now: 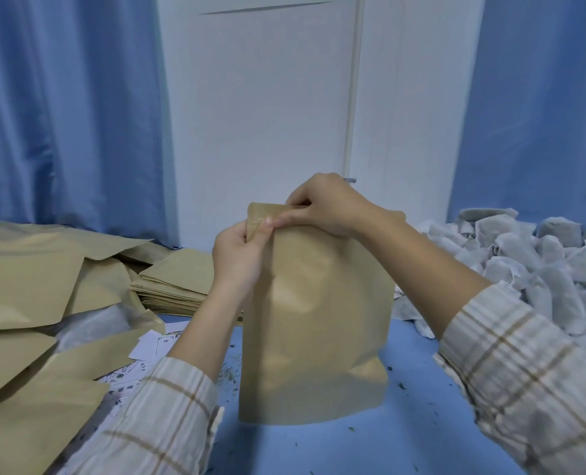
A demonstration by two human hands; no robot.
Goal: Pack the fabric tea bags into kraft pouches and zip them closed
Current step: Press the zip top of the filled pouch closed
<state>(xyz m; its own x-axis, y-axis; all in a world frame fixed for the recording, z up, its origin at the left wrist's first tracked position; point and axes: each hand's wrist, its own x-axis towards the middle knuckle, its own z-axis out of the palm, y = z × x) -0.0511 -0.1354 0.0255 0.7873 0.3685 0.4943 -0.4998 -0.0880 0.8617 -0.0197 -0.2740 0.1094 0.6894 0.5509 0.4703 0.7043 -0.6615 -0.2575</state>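
A bulging kraft pouch [314, 320] stands upright on the blue table [404, 423] in the middle of the view. My left hand [238, 255] pinches the pouch's top left corner. My right hand [322, 207] pinches the top strip just to the right of it, thumb and fingers on the zip line. What is inside the pouch is hidden. A big heap of white fabric tea bags [538, 269] lies to the right.
Filled and flat kraft pouches [38, 286] are heaped at the left, with a neat stack of flat ones [178, 282] behind my left hand. White paper cards [151, 344] and tea crumbs lie on the table. Blue curtains and a white door stand behind.
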